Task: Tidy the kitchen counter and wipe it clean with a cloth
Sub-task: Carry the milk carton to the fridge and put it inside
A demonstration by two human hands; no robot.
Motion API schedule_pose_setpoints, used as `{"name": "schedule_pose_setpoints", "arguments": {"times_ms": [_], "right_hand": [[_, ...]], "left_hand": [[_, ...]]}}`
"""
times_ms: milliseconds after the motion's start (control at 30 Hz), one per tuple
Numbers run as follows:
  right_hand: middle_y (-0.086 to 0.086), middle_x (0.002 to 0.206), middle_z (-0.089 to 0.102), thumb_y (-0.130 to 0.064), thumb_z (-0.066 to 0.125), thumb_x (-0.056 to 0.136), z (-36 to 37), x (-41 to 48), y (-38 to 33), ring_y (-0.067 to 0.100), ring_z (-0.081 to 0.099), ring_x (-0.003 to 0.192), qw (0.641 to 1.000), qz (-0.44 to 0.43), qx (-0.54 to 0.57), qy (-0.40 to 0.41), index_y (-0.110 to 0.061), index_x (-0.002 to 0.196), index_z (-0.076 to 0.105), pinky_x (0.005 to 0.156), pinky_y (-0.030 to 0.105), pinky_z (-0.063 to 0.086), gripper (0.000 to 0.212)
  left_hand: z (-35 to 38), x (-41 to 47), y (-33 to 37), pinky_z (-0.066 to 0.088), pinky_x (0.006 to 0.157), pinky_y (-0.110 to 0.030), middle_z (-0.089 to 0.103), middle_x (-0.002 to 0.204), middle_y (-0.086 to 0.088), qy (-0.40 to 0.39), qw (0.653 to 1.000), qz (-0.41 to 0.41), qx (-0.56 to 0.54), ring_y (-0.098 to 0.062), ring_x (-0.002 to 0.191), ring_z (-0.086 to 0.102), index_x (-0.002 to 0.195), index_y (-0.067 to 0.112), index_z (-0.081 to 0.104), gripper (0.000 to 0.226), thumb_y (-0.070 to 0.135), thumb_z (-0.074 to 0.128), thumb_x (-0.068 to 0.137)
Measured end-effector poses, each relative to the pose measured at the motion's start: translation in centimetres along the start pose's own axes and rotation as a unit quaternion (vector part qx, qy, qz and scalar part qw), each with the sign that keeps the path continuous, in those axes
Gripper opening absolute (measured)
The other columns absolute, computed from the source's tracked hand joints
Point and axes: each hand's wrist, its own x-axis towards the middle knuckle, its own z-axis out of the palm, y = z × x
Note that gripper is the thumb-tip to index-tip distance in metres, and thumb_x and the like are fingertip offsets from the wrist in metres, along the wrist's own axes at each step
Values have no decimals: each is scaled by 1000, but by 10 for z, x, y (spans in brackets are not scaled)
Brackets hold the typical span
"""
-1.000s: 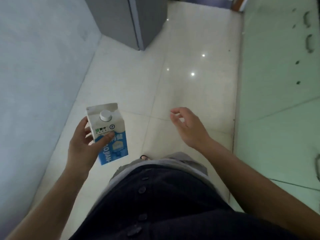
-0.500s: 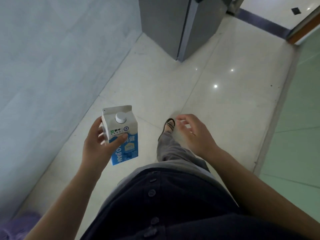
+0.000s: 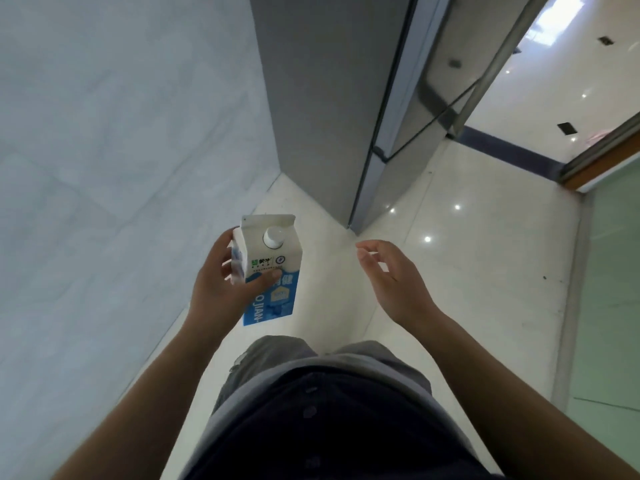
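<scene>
A white and blue milk carton (image 3: 272,268) with a round white cap is upright in my left hand (image 3: 221,289), thumb across its front, fingers behind it. My right hand (image 3: 391,278) hovers to the right of the carton at the same height, empty, with the fingers loosely curled and apart. Neither the counter nor any cloth is in view.
A tall grey fridge (image 3: 332,98) stands ahead against the pale tiled wall (image 3: 104,168) on the left. Glossy cream floor tiles (image 3: 467,271) run to a doorway (image 3: 571,81) at the upper right. A green glass panel (image 3: 609,289) borders the right side.
The view has swung up and forward, and the fridge has come much closer. Both hands hold the same pose, the carton still in my left hand.
</scene>
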Motion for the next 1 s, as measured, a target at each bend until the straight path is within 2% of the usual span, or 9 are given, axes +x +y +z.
{"name": "schedule_pose_setpoints", "arguments": {"times_ms": [133, 267, 333, 433, 533, 633, 733, 867, 1000], "right_hand": [[-12, 115, 52, -38, 42, 95, -22, 69, -17, 5, 50, 108, 999, -3, 6, 49, -24, 116, 52, 83, 14, 39, 27], [-6, 120, 52, -38, 43, 95, -51, 157, -50, 7, 49, 112, 990, -29, -4, 141, -17, 123, 49, 90, 20, 42, 36], [-4, 125, 51, -38, 45, 94, -64, 200, -72, 8, 49, 113, 979, -27, 4, 202, -16, 127, 46, 90, 18, 42, 39], [0, 133, 48, -37, 49, 93, -79, 255, -103, 13, 47, 119, 959, -7, 29, 283, -17, 130, 43, 98, 29, 42, 43], [5, 133, 46, -32, 54, 92, -91, 301, -128, 16, 44, 122, 930, -16, 43, 365, -14, 132, 39, 104, 40, 41, 47], [4, 141, 37, -34, 57, 90, -105, 336, -145, 17, 39, 127, 886, -9, 43, 461, -15, 138, 31, 105, 41, 40, 58], [1, 144, 33, -37, 59, 88, -123, 355, -154, 18, 39, 128, 833, -6, 42, 552, -18, 140, 27, 103, 42, 43, 64], [1, 145, 31, -33, 58, 89, -145, 374, -160, 18, 37, 131, 818, 15, 45, 573, -17, 142, 23, 107, 38, 38, 66], [2, 140, 39, -28, 56, 90, -158, 390, -161, 17, 41, 127, 803, 14, 41, 594, -17, 141, 26, 106, 34, 39, 60]], "left_hand": [[14, 74, 33, 55, 78, -41, 64, 102, 13, -23, 999, 26, 10, -15, 98, 62, 103, 48, 48, 58, 30, 83, 61], [22, 165, 70, 55, 83, -47, 63, 113, 4, -57, 996, 64, 34, -21, 105, 60, 117, 36, 47, 58, 24, 78, 69], [21, 212, 93, 54, 84, -47, 62, 112, 7, -71, 993, 87, 33, -17, 102, 60, 115, 38, 46, 58, 24, 78, 69], [20, 277, 135, 54, 85, -47, 61, 111, 10, -95, 988, 121, 33, -13, 100, 59, 116, 36, 45, 57, 22, 77, 71], [24, 334, 180, 55, 83, -43, 58, 100, 21, -140, 975, 170, 33, -5, 92, 59, 113, 31, 45, 54, 19, 77, 71], [35, 378, 217, 56, 79, -36, 60, 101, 18, -174, 962, 210, 27, -9, 97, 62, 116, 23, 48, 55, 20, 78, 69], [47, 407, 245, 56, 79, -33, 62, 107, 14, -199, 954, 223, -8, -9, 100, 63, 115, 25, 49, 62, 25, 79, 62], [65, 432, 274, 56, 82, -39, 62, 116, 8, -227, 941, 248, -33, -14, 104, 63, 115, 35, 47, 63, 31, 77, 59], [76, 445, 291, 56, 81, -35, 61, 115, 8, -239, 929, 280, -47, -15, 104, 62, 114, 33, 45, 65, 38, 73, 55]]}}
